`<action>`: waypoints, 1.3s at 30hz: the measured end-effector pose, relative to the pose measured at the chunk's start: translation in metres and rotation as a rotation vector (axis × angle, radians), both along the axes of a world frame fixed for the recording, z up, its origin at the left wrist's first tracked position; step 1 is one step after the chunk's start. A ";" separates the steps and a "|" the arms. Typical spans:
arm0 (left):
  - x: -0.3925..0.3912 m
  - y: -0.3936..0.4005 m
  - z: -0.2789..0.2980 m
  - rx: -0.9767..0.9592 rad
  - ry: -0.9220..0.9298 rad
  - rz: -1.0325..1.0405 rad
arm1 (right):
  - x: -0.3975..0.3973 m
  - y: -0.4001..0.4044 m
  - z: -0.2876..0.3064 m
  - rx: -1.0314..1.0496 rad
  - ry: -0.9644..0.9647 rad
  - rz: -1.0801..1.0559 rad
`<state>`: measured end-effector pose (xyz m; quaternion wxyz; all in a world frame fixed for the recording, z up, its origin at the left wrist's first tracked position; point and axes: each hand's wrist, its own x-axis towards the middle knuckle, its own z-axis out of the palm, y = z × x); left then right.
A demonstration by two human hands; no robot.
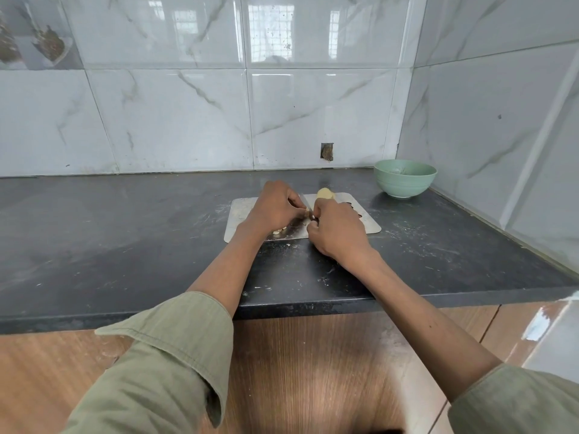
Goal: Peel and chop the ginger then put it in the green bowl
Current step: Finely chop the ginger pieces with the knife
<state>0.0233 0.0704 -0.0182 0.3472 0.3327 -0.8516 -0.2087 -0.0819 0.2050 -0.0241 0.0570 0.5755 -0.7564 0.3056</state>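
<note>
- Both hands are curled in a tight grip over the flat shiny metal cutting board (pixel 365 221). The left hand (pixel 275 203) pinches something small, maybe a bit of ginger. The right hand (pixel 336 228) seems to hold a thin knife (pixel 304 202), but I cannot tell for sure.
- To chop well, I think the left fingers should tuck back from the blade, and the cuts should be slow and small.
- A peeled yellow lump of ginger (pixel 325 193) lies on the board, just behind the right hand.
- Small pale cut bits (pixel 279 230) lie on the board under the left wrist.
- The round pale green bowl (pixel 404 177) sits on the dark bench (pixel 125 230), off to the right, apart from both hands.
</note>
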 end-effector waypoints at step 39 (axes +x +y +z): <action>0.004 0.004 0.001 0.014 0.014 -0.033 | 0.006 -0.001 0.003 0.021 0.029 0.015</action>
